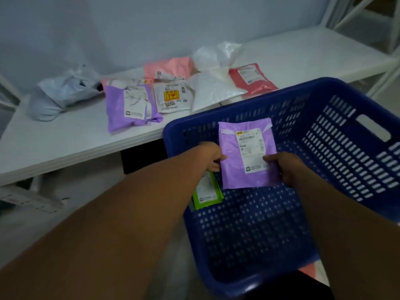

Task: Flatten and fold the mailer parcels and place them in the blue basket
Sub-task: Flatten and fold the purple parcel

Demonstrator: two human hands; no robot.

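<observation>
- Between left grip [213,155] and right grip [283,167], inside the blue basket [346,94], hung the folded purple mailer [246,154], pinched at its left edge and lower right corner.
- Below the left grip lay a green mailer [205,191].
- Dropped unevenly, the purple mailer's fold could spring open.
- Beyond, more mailers [132,105] lay on the desk [65,137].

1. The white mailer [161,106] on the table [65,137] carried a label with the number "5055" in bold black print, just below a yellow-and-red sticker [171,96]. The finer print around it was too blurred to read.
2. The held purple mailer [232,169] bore a white shipping label [252,152] with a barcode near its top, a small yellow mark at one corner and a logo block at its foot. None of its words was legible.
3. The labels on the second purple mailer [115,109], the green mailer [208,201] and the red mailer [257,88] showed only blurred print.
</observation>
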